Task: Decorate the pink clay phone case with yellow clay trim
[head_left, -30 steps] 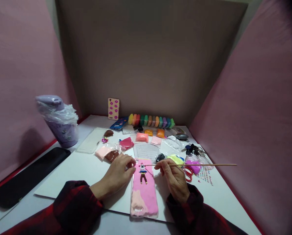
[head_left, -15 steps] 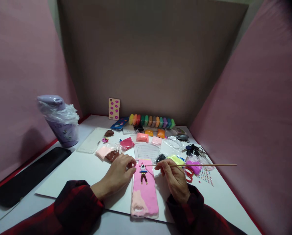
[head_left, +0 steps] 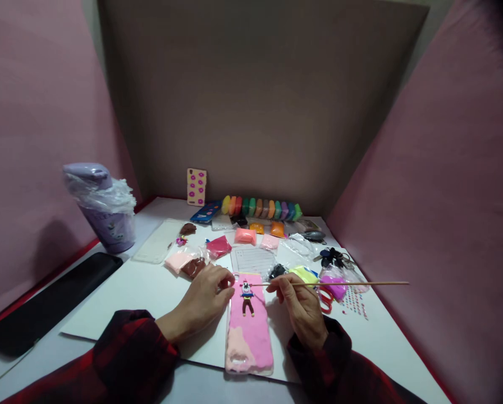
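A phone case (head_left: 257, 336) covered in pink clay, with a peach patch at its near end, lies upright on the white board before me. On its upper part is a small clay figure (head_left: 247, 297) with a white face, blue top and dark brown trousers. My right hand (head_left: 300, 306) pinches a thin wooden stick (head_left: 352, 284), held nearly level, its tip at the right side of the figure's head. My left hand (head_left: 205, 297) is curled with thumb and fingertips against the case's upper left edge; the far fingers are hidden.
Bagged clay, including dark pink (head_left: 219, 247) and yellow (head_left: 304, 275), lies beyond the case. Red scissors (head_left: 326, 300), keys (head_left: 333, 258) and gem stickers (head_left: 355, 303) lie right. A clay row (head_left: 262, 209) stands behind. Left are a lilac cup (head_left: 108, 224) and black tray (head_left: 53, 300).
Almost nothing differs. The stick has shifted very slightly at its right end, while both hands and the phone case keep their places.
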Demonstrator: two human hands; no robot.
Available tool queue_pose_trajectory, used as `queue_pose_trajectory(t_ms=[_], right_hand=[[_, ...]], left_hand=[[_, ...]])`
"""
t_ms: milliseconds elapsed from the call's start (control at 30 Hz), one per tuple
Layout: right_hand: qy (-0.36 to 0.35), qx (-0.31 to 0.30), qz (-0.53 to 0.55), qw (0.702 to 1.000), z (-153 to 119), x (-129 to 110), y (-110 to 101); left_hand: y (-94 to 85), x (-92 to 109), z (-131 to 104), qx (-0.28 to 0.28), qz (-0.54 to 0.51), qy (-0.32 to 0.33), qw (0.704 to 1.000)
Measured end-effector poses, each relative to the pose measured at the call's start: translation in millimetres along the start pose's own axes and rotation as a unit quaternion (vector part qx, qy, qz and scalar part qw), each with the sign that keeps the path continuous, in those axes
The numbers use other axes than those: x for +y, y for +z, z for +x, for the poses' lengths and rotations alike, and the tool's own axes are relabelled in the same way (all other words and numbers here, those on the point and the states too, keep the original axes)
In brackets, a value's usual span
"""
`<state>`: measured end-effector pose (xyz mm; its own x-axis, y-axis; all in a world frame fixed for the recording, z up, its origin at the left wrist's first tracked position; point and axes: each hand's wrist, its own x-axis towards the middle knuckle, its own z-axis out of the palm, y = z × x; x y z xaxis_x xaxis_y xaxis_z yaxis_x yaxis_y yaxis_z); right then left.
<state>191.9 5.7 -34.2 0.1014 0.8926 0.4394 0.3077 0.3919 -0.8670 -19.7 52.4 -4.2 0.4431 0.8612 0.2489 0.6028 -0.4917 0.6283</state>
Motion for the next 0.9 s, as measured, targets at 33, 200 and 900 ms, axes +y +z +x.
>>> queue_pose_trajectory(t_ms=[33, 200, 900], right_hand=[[0.0, -0.001, -0.001, 1.0, -0.2, 0.0, 0.0], [0.001, 0.013, 0.004, 1.0, 0.0, -0.9, -0.2], [0.004, 0.004, -0.002, 1.0, -0.2, -3.2, 0.0]], left_hand=[[-0.2, 0.2, 0.2, -0.001, 0.0, 0.0, 1.0], [-0.1, -0.1, 0.4, 0.0, 0.0, -0.002, 1.0], [0.0, 0.0, 0.0, 0.005, 0.001, 0.003, 1.0]])
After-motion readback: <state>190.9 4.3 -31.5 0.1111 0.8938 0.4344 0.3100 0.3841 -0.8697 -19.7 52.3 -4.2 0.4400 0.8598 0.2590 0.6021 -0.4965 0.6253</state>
